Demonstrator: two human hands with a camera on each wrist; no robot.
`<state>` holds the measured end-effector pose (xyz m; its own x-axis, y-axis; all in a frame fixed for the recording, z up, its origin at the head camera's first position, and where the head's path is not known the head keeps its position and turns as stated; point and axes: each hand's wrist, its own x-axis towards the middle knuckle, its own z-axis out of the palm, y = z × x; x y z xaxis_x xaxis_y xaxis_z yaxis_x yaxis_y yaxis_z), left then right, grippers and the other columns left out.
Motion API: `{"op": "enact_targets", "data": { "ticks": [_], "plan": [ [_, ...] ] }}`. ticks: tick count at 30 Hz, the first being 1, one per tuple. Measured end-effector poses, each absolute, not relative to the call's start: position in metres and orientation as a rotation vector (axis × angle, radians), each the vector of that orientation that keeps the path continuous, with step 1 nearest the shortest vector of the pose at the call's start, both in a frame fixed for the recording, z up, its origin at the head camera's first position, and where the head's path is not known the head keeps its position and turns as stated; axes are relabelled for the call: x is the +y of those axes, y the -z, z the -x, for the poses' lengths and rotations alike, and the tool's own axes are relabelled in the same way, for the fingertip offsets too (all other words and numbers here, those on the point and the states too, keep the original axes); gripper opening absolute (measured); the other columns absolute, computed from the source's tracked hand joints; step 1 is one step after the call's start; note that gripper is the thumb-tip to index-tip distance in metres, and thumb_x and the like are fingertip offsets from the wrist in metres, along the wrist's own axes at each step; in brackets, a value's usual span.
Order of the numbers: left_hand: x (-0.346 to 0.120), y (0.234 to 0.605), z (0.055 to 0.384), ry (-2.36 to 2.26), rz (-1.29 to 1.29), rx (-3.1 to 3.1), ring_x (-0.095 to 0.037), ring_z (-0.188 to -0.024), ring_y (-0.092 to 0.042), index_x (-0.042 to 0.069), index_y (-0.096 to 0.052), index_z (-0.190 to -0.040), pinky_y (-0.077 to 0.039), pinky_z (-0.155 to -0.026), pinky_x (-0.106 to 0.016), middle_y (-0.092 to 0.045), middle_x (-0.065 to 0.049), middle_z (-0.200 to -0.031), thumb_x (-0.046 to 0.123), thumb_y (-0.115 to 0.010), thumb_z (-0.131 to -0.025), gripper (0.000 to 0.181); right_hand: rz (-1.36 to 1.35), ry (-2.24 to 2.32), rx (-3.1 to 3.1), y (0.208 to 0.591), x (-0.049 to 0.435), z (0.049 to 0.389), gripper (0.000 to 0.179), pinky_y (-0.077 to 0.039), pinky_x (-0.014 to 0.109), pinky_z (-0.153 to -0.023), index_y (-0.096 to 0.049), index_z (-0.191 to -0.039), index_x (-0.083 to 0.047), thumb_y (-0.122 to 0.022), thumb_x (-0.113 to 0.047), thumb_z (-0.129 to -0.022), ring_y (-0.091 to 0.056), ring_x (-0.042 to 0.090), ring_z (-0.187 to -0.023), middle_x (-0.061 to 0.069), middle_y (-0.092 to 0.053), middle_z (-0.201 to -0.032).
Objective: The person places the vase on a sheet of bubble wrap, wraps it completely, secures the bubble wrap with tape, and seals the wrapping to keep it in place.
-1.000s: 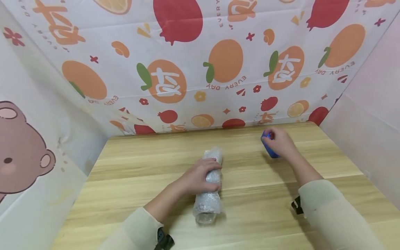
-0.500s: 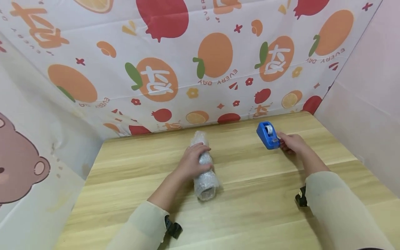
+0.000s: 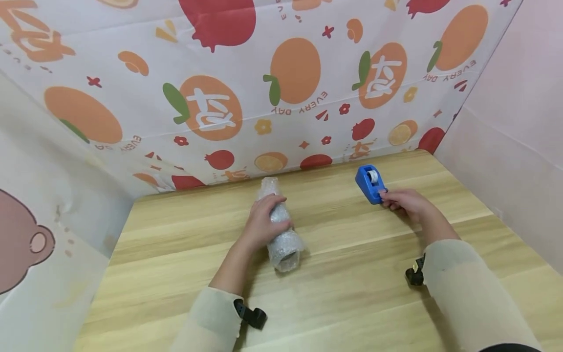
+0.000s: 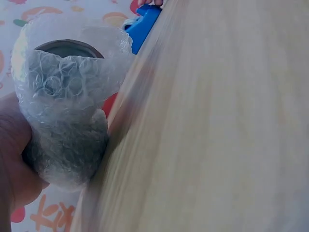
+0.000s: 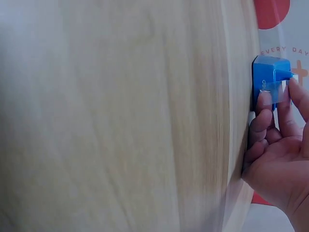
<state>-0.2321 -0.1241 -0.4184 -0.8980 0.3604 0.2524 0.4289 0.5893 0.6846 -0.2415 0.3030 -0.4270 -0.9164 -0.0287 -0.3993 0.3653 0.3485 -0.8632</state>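
A cylinder-like object in bubble wrap (image 3: 285,249) lies lengthwise on the table, and my left hand (image 3: 262,221) grips it from the left side with the thumb nearer me. Its dark round end (image 4: 70,48) shows through the open wrap in the left wrist view. To the right stands a blue tape dispenser (image 3: 366,185) with a white-cored roll (image 3: 373,176) in it. My right hand (image 3: 409,201) is at the dispenser's front end. There its fingertips pinch a short clear strip of tape (image 5: 276,93) that stretches from the cutter.
The wooden table (image 3: 343,293) meets a fruit-printed cloth wall (image 3: 246,58) right behind the dispenser and the wrapped object. Pale walls stand on both sides, the left with a bear print (image 3: 17,239). Each sleeve carries a black wrist camera (image 3: 252,315).
My right hand has gone from the top of the dispenser to its front end and taken the tape. The left hand keeps its grip; the wrapped object has shifted slightly away. The head view has turned.
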Motion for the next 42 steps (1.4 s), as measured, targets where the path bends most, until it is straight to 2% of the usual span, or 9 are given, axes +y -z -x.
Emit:
{"op": "enact_targets", "data": {
  "ticks": [5,9,15,19,24,33,40,42],
  "plan": [
    [-0.123,0.416,0.231,1.195,0.706,-2.732,-0.024,-0.141,-0.037,0.013,-0.059,-0.131,-0.016,-0.12,-0.047,-0.056,-0.008,-0.139,0.028,-0.081,-0.076,0.061,-0.315,1.631,2.236,0.428,0.308,0.238,0.028,-0.04,0.024,-0.081,-0.069,-0.096,-0.016,-0.057,-0.041,-0.098,-0.054,0.01,-0.083,-0.012,-0.068,-0.083],
    [-0.123,0.413,0.23,1.212,0.697,-2.734,-0.025,-0.141,-0.037,0.013,-0.059,-0.131,-0.017,-0.119,-0.048,-0.055,-0.009,-0.14,0.028,-0.081,-0.076,0.061,-0.296,1.572,2.291,0.425,0.307,0.238,0.028,-0.038,0.026,-0.077,-0.07,-0.095,-0.014,-0.058,-0.04,-0.098,-0.052,0.011,-0.083,-0.011,-0.065,-0.082],
    [-0.124,0.41,0.231,1.233,0.687,-2.734,-0.027,-0.141,-0.037,0.012,-0.058,-0.132,-0.017,-0.119,-0.049,-0.052,-0.011,-0.144,0.028,-0.081,-0.077,0.062,-0.289,1.502,2.38,0.421,0.299,0.241,0.033,-0.038,0.026,-0.077,-0.066,-0.097,-0.005,-0.058,-0.037,-0.097,-0.05,0.013,-0.081,-0.007,-0.058,-0.08],
    [-0.124,0.411,0.233,1.217,0.712,-2.736,-0.026,-0.141,-0.037,0.012,-0.058,-0.132,-0.017,-0.119,-0.049,-0.053,-0.01,-0.143,0.028,-0.081,-0.077,0.061,-0.36,1.525,2.378,0.423,0.294,0.239,0.034,-0.037,0.027,-0.08,-0.063,-0.104,0.0,-0.058,-0.033,-0.098,-0.05,0.014,-0.082,-0.006,-0.057,-0.079],
    [-0.125,0.415,0.233,1.203,0.723,-2.746,-0.026,-0.14,-0.038,0.012,-0.059,-0.13,-0.017,-0.119,-0.048,-0.055,-0.009,-0.141,0.028,-0.081,-0.077,0.059,-0.484,1.548,2.37,0.432,0.287,0.237,0.031,-0.037,0.028,-0.08,-0.061,-0.103,0.0,-0.061,-0.031,-0.096,-0.051,0.015,-0.08,-0.006,-0.056,-0.076],
    [-0.128,0.419,0.232,1.191,0.707,-2.758,-0.026,-0.141,-0.037,0.013,-0.059,-0.131,-0.017,-0.119,-0.049,-0.054,-0.01,-0.142,0.028,-0.08,-0.078,0.059,-0.555,1.506,2.367,0.435,0.283,0.238,0.035,-0.035,0.031,-0.084,-0.058,-0.109,0.0,-0.059,-0.033,-0.097,-0.049,0.02,-0.088,-0.003,-0.054,-0.08],
    [-0.128,0.416,0.234,1.187,0.696,-2.76,-0.024,-0.142,-0.035,0.014,-0.058,-0.131,-0.016,-0.119,-0.048,-0.054,-0.008,-0.142,0.03,-0.08,-0.078,0.06,-0.481,1.289,2.5,0.43,0.28,0.247,0.038,-0.038,0.031,-0.082,-0.06,-0.113,0.005,-0.063,-0.027,-0.091,-0.049,0.025,-0.097,0.009,-0.056,-0.096],
    [-0.128,0.417,0.235,1.189,0.694,-2.763,-0.024,-0.142,-0.035,0.014,-0.058,-0.132,-0.016,-0.119,-0.048,-0.054,-0.008,-0.142,0.03,-0.08,-0.078,0.06,-0.447,1.259,2.519,0.43,0.282,0.248,0.034,-0.038,0.031,-0.08,-0.062,-0.107,0.002,-0.065,-0.027,-0.09,-0.049,0.024,-0.095,0.006,-0.057,-0.092]
  ]
}}
